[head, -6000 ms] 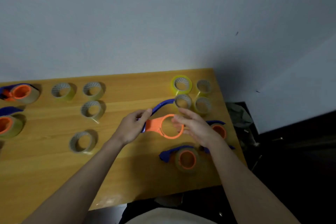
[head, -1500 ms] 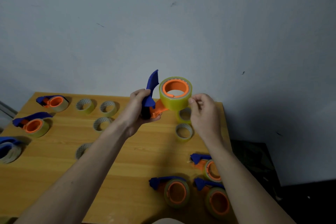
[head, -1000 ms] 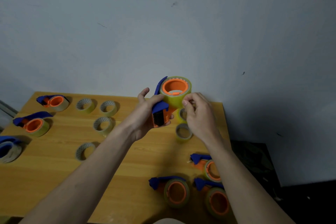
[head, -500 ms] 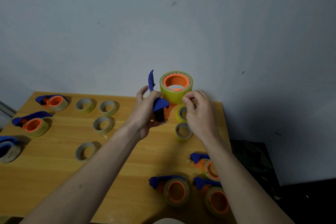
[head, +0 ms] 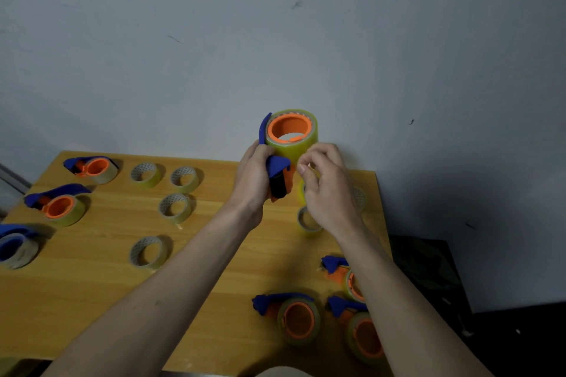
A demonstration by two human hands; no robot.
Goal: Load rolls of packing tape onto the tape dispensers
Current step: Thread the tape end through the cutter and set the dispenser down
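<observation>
My left hand (head: 252,176) grips the dispenser (head: 277,176) upright, roll (head: 291,135) on top, its core facing me; right hand (head: 324,187) pinches just right below it, probably the tape end.

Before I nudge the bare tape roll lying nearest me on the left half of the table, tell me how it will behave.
The bare tape roll lies flat on its side on the table, so it will probably slide rather than roll. Its hollow core and thin wall suggest it is light. A small tape tail may show at its lower edge; if so, it could snag or stick.
</observation>
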